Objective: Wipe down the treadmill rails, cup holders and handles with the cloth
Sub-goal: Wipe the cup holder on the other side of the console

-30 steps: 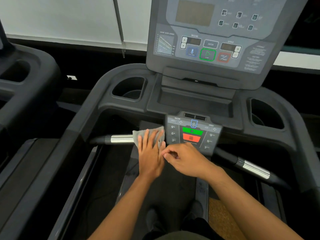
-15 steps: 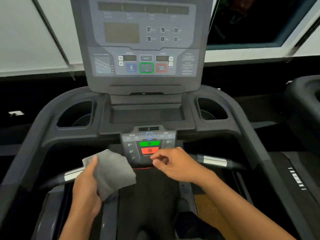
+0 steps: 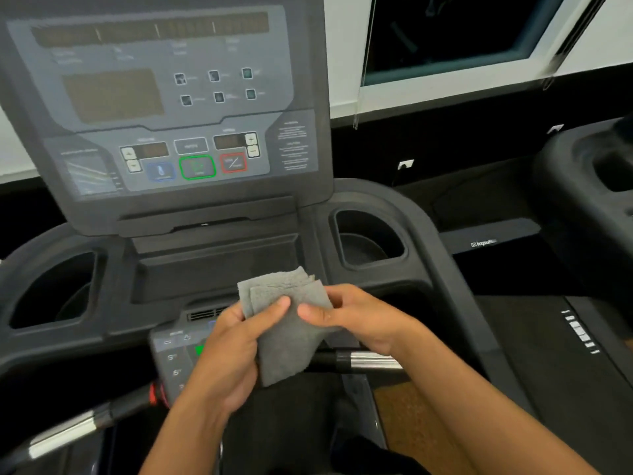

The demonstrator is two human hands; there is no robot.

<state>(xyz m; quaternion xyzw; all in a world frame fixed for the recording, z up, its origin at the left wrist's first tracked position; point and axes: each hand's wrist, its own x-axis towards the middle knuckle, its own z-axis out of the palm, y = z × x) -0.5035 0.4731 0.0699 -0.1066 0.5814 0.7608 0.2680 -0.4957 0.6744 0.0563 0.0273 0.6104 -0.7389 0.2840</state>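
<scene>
While both hands met in front of the treadmill console, the folded grey cloth was held up in the air between them, clear of every surface. The left hand gripped it from the left side, its thumb pressed across the front of the fabric and its fingers curled behind, so the cloth's lower part draped down past the palm. The right hand pinched the cloth's right edge, thumb on the front face and the other fingers bent closed behind it. The layered upper corners of the cloth stood above both thumbs, showing several folds.

The cloth hung in front of the small lower control panel, which the left hand partly hid; a green button showed just beside the knuckles. Behind the cloth lay the dark reading tray under the console. The left cup holder and the right cup holder sat on either side of that tray, both apart from the hands. The right chrome handle ran just beneath the right wrist, without touching the cloth. The left chrome handle sloped away at lower left, well apart from the cloth. The curved side rail swept down the right side. A second treadmill stood to the far right.
</scene>
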